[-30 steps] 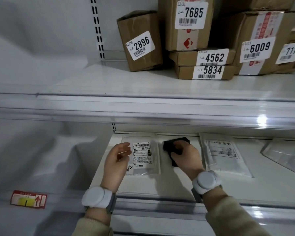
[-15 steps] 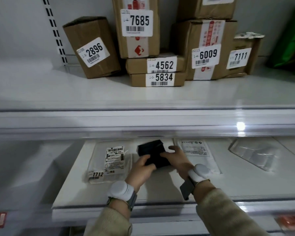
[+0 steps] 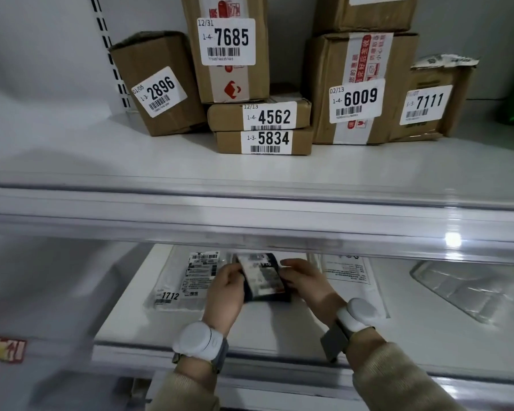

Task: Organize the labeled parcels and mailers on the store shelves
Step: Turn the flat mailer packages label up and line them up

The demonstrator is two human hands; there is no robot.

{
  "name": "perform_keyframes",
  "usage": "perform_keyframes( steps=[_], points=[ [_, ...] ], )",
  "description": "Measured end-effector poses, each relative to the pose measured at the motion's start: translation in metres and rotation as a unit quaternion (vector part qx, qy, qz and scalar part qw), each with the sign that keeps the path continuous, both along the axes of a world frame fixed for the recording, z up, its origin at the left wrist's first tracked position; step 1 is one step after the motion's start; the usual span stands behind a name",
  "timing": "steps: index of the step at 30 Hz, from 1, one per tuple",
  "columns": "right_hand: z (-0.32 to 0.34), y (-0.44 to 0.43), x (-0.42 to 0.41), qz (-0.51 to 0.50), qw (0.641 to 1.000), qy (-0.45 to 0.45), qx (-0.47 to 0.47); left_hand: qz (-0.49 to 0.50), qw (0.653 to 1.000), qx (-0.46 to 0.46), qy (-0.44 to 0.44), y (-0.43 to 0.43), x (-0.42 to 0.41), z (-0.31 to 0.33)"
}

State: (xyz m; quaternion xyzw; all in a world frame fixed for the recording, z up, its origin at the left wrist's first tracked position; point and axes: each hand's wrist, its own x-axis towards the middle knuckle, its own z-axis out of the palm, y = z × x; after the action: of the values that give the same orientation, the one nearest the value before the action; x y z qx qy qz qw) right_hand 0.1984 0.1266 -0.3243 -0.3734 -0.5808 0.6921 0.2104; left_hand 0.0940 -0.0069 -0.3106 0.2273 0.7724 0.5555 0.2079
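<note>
Left hand, which a second ago rested on the clear mailer marked 1712, now curls round the left edge of the small dark parcel. That mailer lies flat on the lower shelf, just left of the hand. The parcel sits between both hands and has been turned: before it showed a plain dark face, and now a printed label faces up. Right hand grips its right edge. Further right lie a white mailer and a clear bag. With the label showing, the parcel looks ready to be set down label-up in the gap between the two mailers.
</note>
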Motion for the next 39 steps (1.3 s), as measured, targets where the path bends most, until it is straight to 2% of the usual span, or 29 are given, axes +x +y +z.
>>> perform_keyframes(
  steps=[3,6,11,16,22,26,31,39],
  points=[
    [-0.008,0.000,-0.007,-0.019,0.999,-0.038,0.012,0.020,0.999,0.003,-0.032,-0.004,-0.005,-0.001],
    [-0.012,0.006,-0.013,-0.048,0.995,-0.084,0.014,-0.003,0.997,-0.015,-0.076,-0.010,-0.007,0.000],
    [-0.012,0.007,-0.011,-0.029,0.997,-0.065,-0.041,-0.035,0.987,-0.007,-0.154,-0.010,-0.014,-0.018],
    [-0.013,0.003,-0.009,-0.004,0.997,-0.057,-0.052,-0.038,0.986,-0.001,-0.165,-0.009,-0.012,-0.019],
    [-0.020,0.004,-0.008,0.026,0.996,-0.090,0.005,-0.015,0.993,0.037,-0.109,-0.009,0.005,0.003],
    [-0.020,0.004,-0.006,0.010,0.997,-0.072,0.015,-0.013,0.997,0.034,-0.073,-0.008,0.002,-0.001],
    [-0.018,-0.005,0.002,-0.002,0.999,-0.044,0.026,-0.016,0.996,0.009,-0.082,-0.012,0.002,-0.009],
    [-0.022,-0.011,0.005,0.000,0.998,-0.008,0.070,-0.038,0.997,0.041,-0.057,-0.013,0.001,-0.009]
  ],
)
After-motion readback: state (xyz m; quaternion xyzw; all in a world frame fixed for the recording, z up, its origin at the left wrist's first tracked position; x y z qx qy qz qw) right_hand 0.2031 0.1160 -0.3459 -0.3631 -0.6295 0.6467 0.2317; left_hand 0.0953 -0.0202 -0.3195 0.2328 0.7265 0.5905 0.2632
